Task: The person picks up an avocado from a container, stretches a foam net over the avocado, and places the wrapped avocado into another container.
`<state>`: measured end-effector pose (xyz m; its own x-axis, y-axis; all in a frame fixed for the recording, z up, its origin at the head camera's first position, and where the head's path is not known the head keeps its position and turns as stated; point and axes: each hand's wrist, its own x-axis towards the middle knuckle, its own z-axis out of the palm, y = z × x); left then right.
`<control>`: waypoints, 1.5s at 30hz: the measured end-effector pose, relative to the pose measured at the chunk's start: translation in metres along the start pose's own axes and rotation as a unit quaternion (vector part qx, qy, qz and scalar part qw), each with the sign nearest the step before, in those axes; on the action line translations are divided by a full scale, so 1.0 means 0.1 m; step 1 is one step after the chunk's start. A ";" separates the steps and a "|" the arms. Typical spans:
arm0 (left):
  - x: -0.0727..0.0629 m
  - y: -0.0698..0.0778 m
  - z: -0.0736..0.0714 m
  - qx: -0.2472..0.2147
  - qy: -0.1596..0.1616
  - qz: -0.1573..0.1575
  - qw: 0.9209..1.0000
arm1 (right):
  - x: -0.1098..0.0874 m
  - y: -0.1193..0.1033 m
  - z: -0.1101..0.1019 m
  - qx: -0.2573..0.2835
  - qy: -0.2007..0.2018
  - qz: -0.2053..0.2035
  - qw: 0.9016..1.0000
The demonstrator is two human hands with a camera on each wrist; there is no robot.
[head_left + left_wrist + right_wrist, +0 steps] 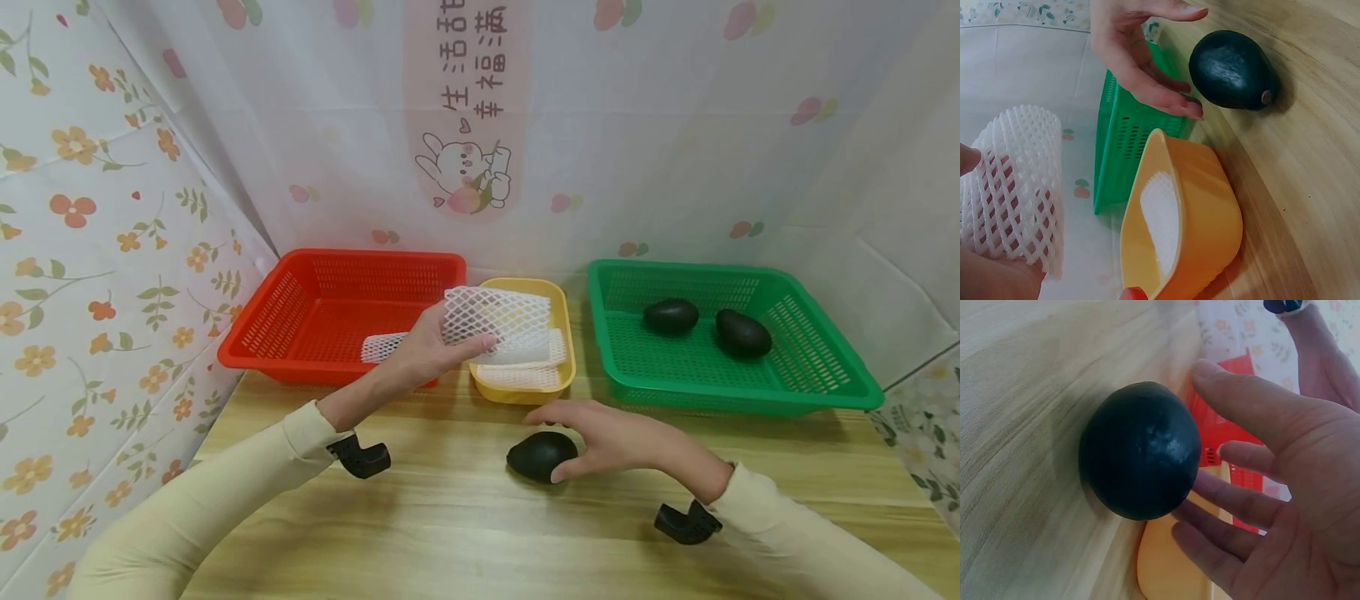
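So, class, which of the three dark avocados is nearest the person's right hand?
The single avocado on the wooden table, beside the right hand; the other two avocados lie inside the green basket.

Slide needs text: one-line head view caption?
Left hand holds a white foam net near a yellow bin; right hand beside an avocado on the wood-grain table.

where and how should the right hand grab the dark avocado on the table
Probably take the avocado around its plump middle, the right hand coming from above and the right: the avocado lies on its side, narrower end pointing left.
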<state>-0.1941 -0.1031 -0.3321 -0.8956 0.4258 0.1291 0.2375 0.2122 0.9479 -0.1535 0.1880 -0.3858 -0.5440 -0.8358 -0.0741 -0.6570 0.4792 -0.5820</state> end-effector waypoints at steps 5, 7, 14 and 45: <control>-0.01 0.00 0.00 0.002 -0.010 -0.014 1.000 | 0.02 0.01 0.03 -0.013 -0.020 0.010 1.000; -0.01 0.00 0.00 0.001 -0.014 -0.014 1.000 | 0.03 0.02 0.04 -0.020 -0.024 0.005 0.999; -0.03 0.00 0.00 0.022 -0.014 -0.033 0.999 | 0.04 0.03 0.08 -0.052 -0.030 -0.010 0.998; -0.01 0.00 -0.01 0.022 -0.017 -0.030 0.999 | 0.02 0.01 0.08 -0.042 -0.012 0.033 0.998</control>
<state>-0.1934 -0.1045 -0.3324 -0.8954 0.4407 0.0627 0.2016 0.2759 0.9398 -0.1509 0.1852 -0.3929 -0.5761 -0.8071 -0.1294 -0.6624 0.5537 -0.5046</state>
